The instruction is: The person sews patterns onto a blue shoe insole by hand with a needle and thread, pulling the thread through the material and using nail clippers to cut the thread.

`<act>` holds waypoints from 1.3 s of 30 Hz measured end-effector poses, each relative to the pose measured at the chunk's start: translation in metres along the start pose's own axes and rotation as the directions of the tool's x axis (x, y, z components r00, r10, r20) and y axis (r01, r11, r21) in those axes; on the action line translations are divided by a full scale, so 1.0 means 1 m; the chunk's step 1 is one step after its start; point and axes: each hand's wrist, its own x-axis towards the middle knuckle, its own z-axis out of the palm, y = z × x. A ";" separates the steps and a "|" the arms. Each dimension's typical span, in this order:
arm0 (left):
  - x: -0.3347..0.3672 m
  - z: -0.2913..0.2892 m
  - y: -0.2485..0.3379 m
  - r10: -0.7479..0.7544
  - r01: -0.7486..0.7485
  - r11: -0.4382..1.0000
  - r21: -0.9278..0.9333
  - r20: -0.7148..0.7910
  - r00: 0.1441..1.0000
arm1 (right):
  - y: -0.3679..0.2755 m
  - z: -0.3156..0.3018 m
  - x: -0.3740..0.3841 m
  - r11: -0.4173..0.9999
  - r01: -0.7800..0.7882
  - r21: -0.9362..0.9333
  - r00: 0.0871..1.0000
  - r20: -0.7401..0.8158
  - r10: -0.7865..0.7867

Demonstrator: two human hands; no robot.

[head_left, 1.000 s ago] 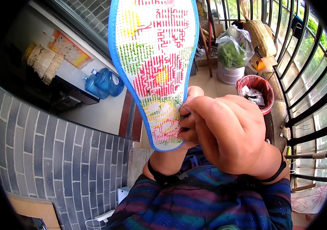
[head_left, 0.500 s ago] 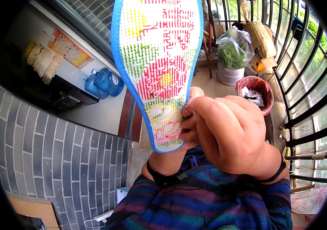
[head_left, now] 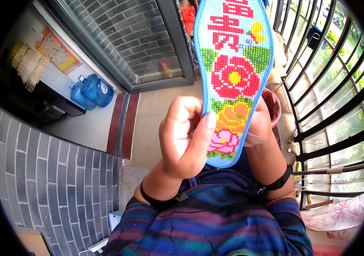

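Observation:
An embroidered shoe insole [head_left: 234,79] with a blue border stands upright before me, its patterned face toward me. It carries cross-stitched red, orange and pink flowers, green leaves and red characters on pale blue. My left hand [head_left: 186,136] pinches its left edge low down, thumb on the front and fingers curled behind. My right hand [head_left: 259,123] is at the lower right edge, partly behind the insole. Its fingers are hidden, so whether they hold the insole or a needle does not show.
Black railings [head_left: 318,106] curve along the right. A red bin [head_left: 272,106] stands behind my right hand. On the left are a grey brick wall [head_left: 54,170], a glass door [head_left: 148,47] and blue water bottles [head_left: 92,91]. A patterned cloth [head_left: 339,215] lies at lower right.
The insole has been turned over, from the side with loose stitch lines to the neat flowered side, and moved right. My right hand has gone from in front to behind; my left now shows in front.

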 end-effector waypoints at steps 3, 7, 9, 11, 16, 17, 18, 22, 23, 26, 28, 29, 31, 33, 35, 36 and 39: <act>-0.001 0.002 0.000 0.031 -0.030 0.999 0.041 -0.013 0.999 | 0.000 -0.001 -0.001 1.000 0.004 0.027 1.000 0.020 -0.004; -0.001 0.000 0.002 0.027 -0.027 0.998 0.055 -0.001 1.000 | 0.004 -0.005 -0.001 0.999 0.007 0.042 0.999 0.038 -0.009; -0.002 -0.001 0.002 0.010 -0.010 0.999 0.041 0.004 1.000 | 0.005 -0.003 0.000 0.997 -0.007 0.079 1.000 0.030 0.005; -0.003 -0.004 0.003 -0.016 0.015 1.000 0.027 0.016 1.000 | 0.006 -0.002 0.000 0.995 -0.002 0.097 0.999 0.033 -0.001; -0.001 0.003 0.006 -0.096 0.094 0.993 -0.073 -0.017 0.995 | -0.004 -0.005 -0.003 0.992 -0.034 -0.122 0.999 0.014 0.036; -0.001 0.002 0.005 -0.126 0.125 0.986 -0.108 -0.010 0.992 | -0.005 -0.010 0.000 0.972 -0.052 -0.229 0.997 0.040 0.063; 0.000 0.002 0.003 -0.150 0.149 0.984 -0.101 -0.009 0.989 | -0.010 -0.018 -0.002 0.889 -0.175 -0.422 0.984 -0.033 0.177; 0.000 -0.006 -0.009 -0.207 0.208 0.971 -0.118 0.026 0.978 | -0.006 -0.019 0.005 0.930 -0.041 -0.366 0.999 0.018 0.051; 0.001 -0.008 -0.013 -0.236 0.241 0.960 -0.141 0.051 0.970 | -0.011 -0.019 0.004 0.925 -0.038 -0.378 0.999 -0.012 0.036; 0.004 -0.008 -0.019 -0.224 0.237 0.959 -0.158 0.091 0.970 | -0.019 -0.019 0.002 0.903 -0.010 -0.430 1.000 -0.004 0.009; 0.006 -0.008 -0.024 -0.257 0.266 0.955 -0.134 0.083 0.963 | -0.021 -0.016 0.001 0.904 0.004 -0.427 1.000 -0.019 -0.013; 0.008 -0.008 -0.027 -0.273 0.281 0.952 -0.120 0.074 0.959 | -0.021 -0.015 0.002 0.907 0.008 -0.422 1.000 -0.024 -0.020; 0.009 -0.009 -0.033 -0.281 0.287 0.946 -0.153 0.057 0.958 | -0.016 -0.022 0.003 0.862 0.064 -0.503 0.991 -0.068 -0.113; 0.010 -0.016 -0.040 -0.274 0.278 0.948 -0.153 0.044 0.961 | -0.014 -0.029 0.004 0.702 0.122 -0.701 0.951 -0.120 -0.284; 0.009 -0.025 -0.047 -0.250 0.249 0.964 -0.091 -0.004 0.968 | -0.025 -0.004 0.000 0.161 0.058 -0.985 0.839 -0.039 -0.543; 0.010 -0.027 -0.048 -0.247 0.246 0.968 -0.049 -0.029 0.968 | -0.026 -0.003 0.001 -0.067 0.185 -0.980 0.810 0.191 -0.555; 0.010 -0.024 -0.049 -0.218 0.224 0.970 0.092 -0.071 0.973 | -0.015 -0.007 0.005 -0.402 0.399 -0.824 0.752 0.545 -0.371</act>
